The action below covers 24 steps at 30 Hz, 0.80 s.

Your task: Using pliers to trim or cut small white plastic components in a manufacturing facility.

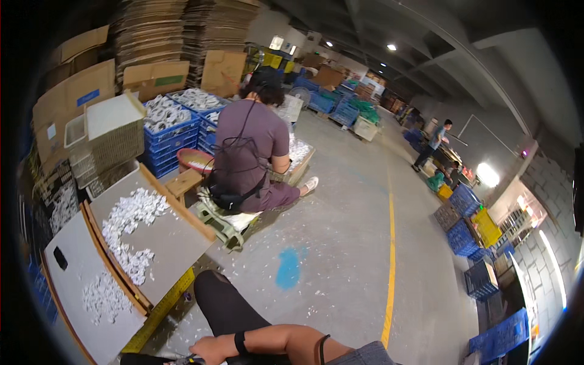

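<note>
My right hand (210, 349) is at the lower edge, below my dark-trousered knee, with its forearm reaching in from the right and a black band round the wrist. Its fingers look closed against a small grey thing (185, 360) that the edge cuts off, so its kind cannot be made out. My left hand is out of sight. Nearby on the left are two sloping boards: small white pieces (135, 225) spread over the farther board (159, 246), and more white bits (104, 298) on the nearer board (73, 249), beside a black phone-like rectangle (60, 258).
Ahead, a person (249, 140) sits on a low green stool (228, 228). Blue crates (167, 146) of white rings and stacked cardboard (152, 36) stand behind. A yellow line (391, 243) runs along the floor, with crates (465, 201) and another person (433, 145) to its right.
</note>
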{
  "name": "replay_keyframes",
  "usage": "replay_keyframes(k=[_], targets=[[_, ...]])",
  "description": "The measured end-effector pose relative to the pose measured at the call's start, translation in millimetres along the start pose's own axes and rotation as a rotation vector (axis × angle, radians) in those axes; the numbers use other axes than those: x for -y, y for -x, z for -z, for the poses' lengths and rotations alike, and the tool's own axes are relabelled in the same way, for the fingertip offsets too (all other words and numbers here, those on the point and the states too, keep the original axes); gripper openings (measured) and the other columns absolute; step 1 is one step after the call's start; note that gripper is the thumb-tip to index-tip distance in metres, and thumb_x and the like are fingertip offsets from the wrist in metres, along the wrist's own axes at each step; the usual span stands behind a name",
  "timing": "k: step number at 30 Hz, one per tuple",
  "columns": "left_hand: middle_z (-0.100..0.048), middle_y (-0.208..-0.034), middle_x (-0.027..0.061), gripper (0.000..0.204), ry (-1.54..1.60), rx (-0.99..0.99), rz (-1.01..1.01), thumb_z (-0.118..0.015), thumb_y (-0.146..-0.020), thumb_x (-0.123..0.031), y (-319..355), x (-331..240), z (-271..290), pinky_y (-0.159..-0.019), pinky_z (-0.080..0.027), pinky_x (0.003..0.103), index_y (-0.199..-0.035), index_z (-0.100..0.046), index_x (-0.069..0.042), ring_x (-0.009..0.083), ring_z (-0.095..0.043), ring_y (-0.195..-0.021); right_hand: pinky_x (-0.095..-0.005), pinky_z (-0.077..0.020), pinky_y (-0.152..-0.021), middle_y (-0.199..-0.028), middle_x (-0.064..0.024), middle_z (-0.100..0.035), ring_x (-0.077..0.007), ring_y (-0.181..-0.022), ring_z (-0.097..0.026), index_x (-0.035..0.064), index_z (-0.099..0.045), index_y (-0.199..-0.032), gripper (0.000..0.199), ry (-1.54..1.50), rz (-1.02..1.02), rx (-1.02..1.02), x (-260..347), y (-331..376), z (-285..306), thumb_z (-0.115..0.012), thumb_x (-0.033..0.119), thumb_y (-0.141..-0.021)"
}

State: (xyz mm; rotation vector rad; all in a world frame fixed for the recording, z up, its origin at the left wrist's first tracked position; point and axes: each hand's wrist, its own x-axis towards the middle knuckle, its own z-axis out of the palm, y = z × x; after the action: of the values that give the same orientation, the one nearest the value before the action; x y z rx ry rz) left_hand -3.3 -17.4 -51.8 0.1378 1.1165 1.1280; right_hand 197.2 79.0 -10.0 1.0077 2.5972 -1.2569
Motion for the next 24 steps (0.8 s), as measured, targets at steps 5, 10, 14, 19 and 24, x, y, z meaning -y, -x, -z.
replay_keyframes(k=[5, 10, 14, 19, 24], targets=[[-0.060, -0.093, 0.0106, 0.049, 0.006, 0.021, 0.018, -0.041, -0.096, -0.045, 1.2, -5.8, 2.1, -0.064, -0.048, 0.031, -0.114, -0.050, 0.000, 0.0223, -0.056, -0.077, -0.0463, -0.0467, -0.077, -0.089, -0.0248, -0.062, -0.0419, -0.089, -0.059, -0.0032, -0.058, -0.093, 0.033, -0.061, -0.009, 0.004, 9.4, 1.7, 2.9, -0.061, 0.012, -0.064], [-0.059, -0.096, 0.0071, 0.048, 0.100, 0.102, 0.035, -0.044, -0.093, -0.051, 1.2, -8.5, 1.5, -0.068, -0.045, 0.031, -0.107, -0.052, -0.006, 0.0198, -0.053, -0.082, -0.0458, -0.0467, -0.080, -0.091, -0.0252, -0.062, -0.0416, -0.091, -0.058, -0.0037, -0.059, -0.092, 0.032, -0.064, -0.051, -0.034, 10.0, -0.7, 4.1, -0.061, 0.011, -0.064], [-0.037, -0.059, -0.0049, 0.031, 0.085, 0.083, -0.130, -0.041, -0.095, -0.041, -8.9, 5.9, 1.6, -0.045, -0.028, 0.026, -0.080, -0.046, -0.014, 0.0093, -0.035, -0.049, -0.0464, -0.0494, -0.072, -0.089, -0.0229, -0.062, -0.0403, -0.083, -0.061, -0.0004, -0.057, -0.097, 0.037, -0.118, 0.028, 0.015, -12.2, -13.9, -16.1, -0.064, 0.018, -0.065], [-0.047, -0.068, 0.0017, 0.019, 0.188, 0.139, -0.093, -0.043, -0.095, -0.025, -5.3, 0.9, -8.9, -0.051, -0.042, 0.030, -0.091, -0.050, -0.008, 0.0125, -0.045, -0.054, -0.0452, -0.0487, -0.071, -0.087, -0.0208, -0.062, -0.0384, -0.085, -0.061, 0.0016, -0.055, -0.098, 0.032, -0.107, -0.072, 0.127, 0.1, -1.3, 10.7, -0.063, 0.018, -0.071], [-0.051, -0.068, 0.0021, 0.026, 0.228, -0.035, -0.026, -0.045, -0.096, -0.031, 4.3, -2.6, -18.6, -0.061, -0.045, 0.030, -0.085, -0.050, -0.008, 0.0137, -0.052, -0.062, -0.0451, -0.0483, -0.074, -0.090, -0.0224, -0.059, -0.0398, -0.087, -0.059, -0.0001, -0.051, -0.093, 0.031, 0.130, -0.012, -0.061, 22.3, 10.2, 22.4, -0.064, 0.013, -0.068]])
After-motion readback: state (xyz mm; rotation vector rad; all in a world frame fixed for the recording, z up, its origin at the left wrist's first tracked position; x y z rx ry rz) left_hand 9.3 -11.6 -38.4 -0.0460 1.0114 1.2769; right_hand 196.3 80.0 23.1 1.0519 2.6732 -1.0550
